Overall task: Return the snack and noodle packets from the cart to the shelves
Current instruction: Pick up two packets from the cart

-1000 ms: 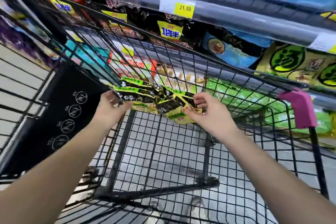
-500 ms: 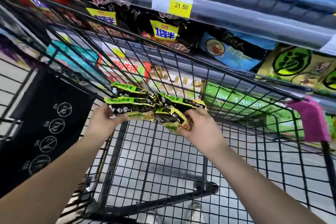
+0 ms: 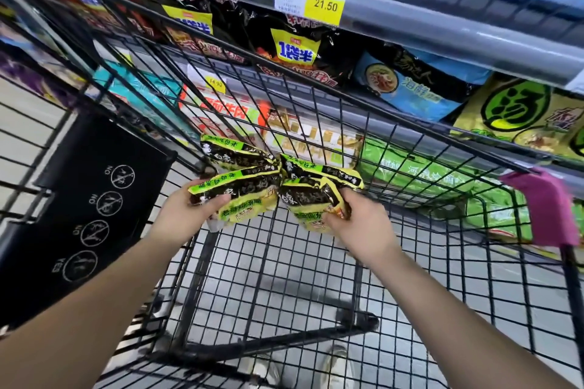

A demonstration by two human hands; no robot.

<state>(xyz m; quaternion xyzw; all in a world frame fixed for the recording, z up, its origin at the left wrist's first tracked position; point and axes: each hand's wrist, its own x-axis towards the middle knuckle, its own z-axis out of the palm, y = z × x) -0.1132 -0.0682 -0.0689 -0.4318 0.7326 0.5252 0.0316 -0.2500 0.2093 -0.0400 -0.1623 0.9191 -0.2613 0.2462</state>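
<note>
Packets: a bundle of noodle packets in crinkled, glossy black and yellow-green film, pillow-shaped and pinched in at the middle, held above the cart floor and just inside the far wall, not on the shelves
Left hand: the left hand grips the bundle's left half, thumb curled over the front and the other fingers hidden beneath
Right hand: the right hand grips the lower right corner, fingers curled tightly round the film so that it puckers
Cart: a cart of thin black wire in a square grid, with grey floor showing through it
Flap: a flat matte black flap on the left wall bears white round crossed-out icons
Cap: a smooth pink cap covers the right corner
Shelves: grey shelves with a rounded, shiny front rail, stocked with soft bags in black, blue, green and yellow
Tag: a yellow price tag reads 21.50
Change: the bundle hangs about where it was half a second ago; a second ago the right hand only pinched the edge with its fingers loose, and now it wraps the corner
</note>
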